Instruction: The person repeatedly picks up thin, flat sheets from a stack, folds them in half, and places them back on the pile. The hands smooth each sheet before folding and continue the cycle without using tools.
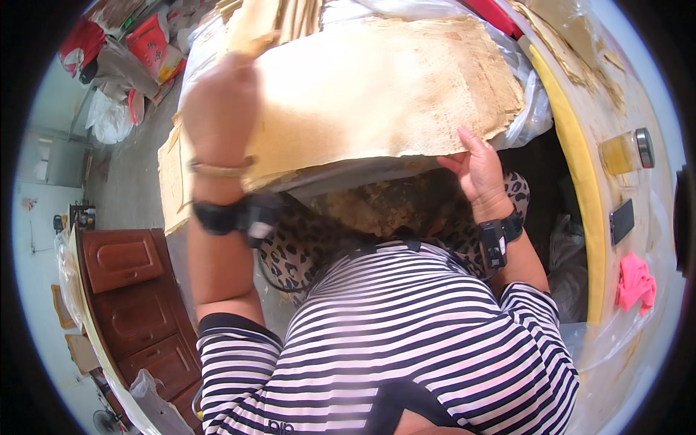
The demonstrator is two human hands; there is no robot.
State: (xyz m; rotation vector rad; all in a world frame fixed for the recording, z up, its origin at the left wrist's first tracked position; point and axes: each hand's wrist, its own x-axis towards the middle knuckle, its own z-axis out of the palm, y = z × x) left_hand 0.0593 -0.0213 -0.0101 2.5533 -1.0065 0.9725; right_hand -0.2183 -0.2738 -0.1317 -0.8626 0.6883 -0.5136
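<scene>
A broad, thin tan sheet (370, 94) with a rough right edge lies on top of a stack of similar sheets (500, 87) in front of me. At its near right edge my right hand (478, 167) pinches the rim, thumb on top and fingers beneath. My left hand (225, 98) is raised over the sheet's left end, smeared by motion, so its fingers cannot be made out. Just beyond it lie narrow folded tan pieces (299, 18). Both wrists carry black strapped devices, and the left also has a bracelet (221, 169).
To my right, a pale table (591, 290) with a yellow edge holds a lidded glass jar (622, 152), a phone (621, 222) and a pink cloth (635, 283). A reddish-brown wooden cabinet (134, 312) stands on my left. Bags (112, 112) are piled at the far left.
</scene>
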